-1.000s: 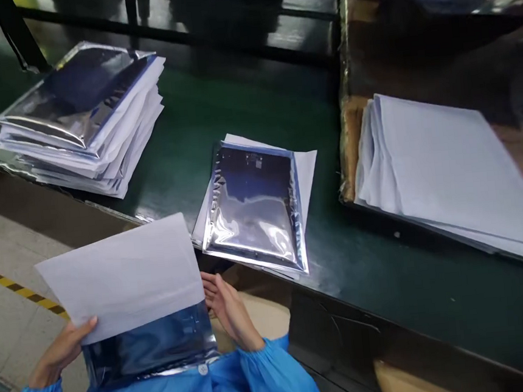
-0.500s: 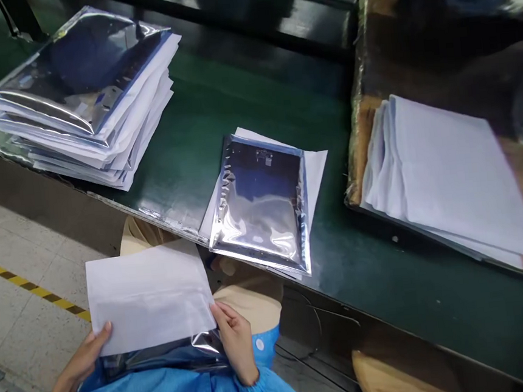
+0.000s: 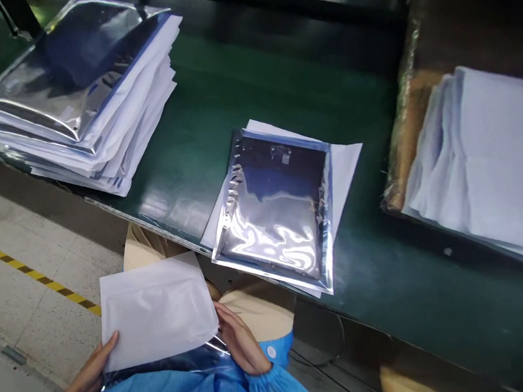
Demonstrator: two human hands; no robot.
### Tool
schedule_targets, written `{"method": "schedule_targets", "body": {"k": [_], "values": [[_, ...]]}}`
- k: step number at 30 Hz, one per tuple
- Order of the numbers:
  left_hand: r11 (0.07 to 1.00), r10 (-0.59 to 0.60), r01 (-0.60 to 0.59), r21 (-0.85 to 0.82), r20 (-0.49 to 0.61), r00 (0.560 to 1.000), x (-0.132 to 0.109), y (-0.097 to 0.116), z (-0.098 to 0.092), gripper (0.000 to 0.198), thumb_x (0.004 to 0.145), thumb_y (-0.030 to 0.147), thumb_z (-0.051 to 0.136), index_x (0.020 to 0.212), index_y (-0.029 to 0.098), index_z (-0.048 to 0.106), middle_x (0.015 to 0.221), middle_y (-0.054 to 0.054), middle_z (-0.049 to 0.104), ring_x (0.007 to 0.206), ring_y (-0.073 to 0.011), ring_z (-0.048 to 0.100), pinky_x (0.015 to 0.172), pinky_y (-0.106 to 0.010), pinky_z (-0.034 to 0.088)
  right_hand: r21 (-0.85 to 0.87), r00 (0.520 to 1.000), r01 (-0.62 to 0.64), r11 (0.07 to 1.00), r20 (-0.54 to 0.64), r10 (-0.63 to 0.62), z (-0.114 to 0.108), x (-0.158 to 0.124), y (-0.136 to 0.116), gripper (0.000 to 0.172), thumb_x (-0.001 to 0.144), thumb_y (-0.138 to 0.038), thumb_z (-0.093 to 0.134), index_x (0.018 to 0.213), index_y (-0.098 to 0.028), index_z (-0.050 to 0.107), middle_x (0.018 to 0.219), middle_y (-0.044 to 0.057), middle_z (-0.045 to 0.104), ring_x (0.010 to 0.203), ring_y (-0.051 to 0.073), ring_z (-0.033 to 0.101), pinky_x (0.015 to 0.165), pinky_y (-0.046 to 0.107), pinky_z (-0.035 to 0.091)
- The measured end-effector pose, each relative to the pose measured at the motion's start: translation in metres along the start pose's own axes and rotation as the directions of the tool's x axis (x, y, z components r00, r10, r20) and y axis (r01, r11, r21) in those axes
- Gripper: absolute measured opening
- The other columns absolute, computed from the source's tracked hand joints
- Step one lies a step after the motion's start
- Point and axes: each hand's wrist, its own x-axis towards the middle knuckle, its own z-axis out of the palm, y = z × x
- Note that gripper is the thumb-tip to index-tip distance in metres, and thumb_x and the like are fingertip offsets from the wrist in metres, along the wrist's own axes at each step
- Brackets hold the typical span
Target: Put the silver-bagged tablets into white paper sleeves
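Note:
On my lap lies a white sleeve, like a foam or paper pouch, with a shiny silver-blue antistatic bag showing at its near edge. My left hand grips the sleeve's left edge, thumb on top and fingers hidden beneath. At the opposite edge, my right hand holds the sleeve's side with its fingers close together. On the bench in front lies another silver antistatic bag, flat, with a dark item inside. A white sheet or sleeve sticks out from under it at an angle.
A tall stack of silver bags and white sleeves stands at the left of the green bench. White sleeves fill part of an open cardboard box at right. Yellow-black tape marks the floor.
The view has shifted, so the bench items appear farther apart. My right hand's fingers have moved from pinching the sleeve's corner to lying along its side. My left hand keeps its grip.

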Motion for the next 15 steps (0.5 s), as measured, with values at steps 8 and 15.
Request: {"method": "schedule_targets", "body": {"k": [8,15], "values": [[0.994,-0.082,0.079,0.076,0.036,0.996,0.004,0.042,0.024,0.062,0.08,0.035,0.065,0.131,0.007,0.045,0.087,-0.014,0.075,0.074,-0.0286,0.072,0.069,-0.038,0.06,-0.039,0.993,0.099,0.994,0.071,-0.096,0.026,0.008,0.001,0.049,0.045,-0.017,0.082,0.092,-0.024,0.072,0.087,0.002,0.074,0.082,0.022,0.066,0.083,0.037,0.05],[0.996,-0.018,0.02,0.087,-0.022,1.0,-0.002,0.045,0.034,0.064,0.08,0.022,0.065,0.137,0.008,0.039,0.1,-0.014,0.073,0.087,-0.0257,0.071,0.077,-0.031,0.058,-0.051,0.966,0.19,0.981,-0.17,-0.196,0.052,0.033,0.01,0.019,0.069,-0.033,0.073,0.083,-0.02,0.069,0.081,-0.002,0.069,0.083,0.02,0.063,0.08,0.033,0.049]]}}
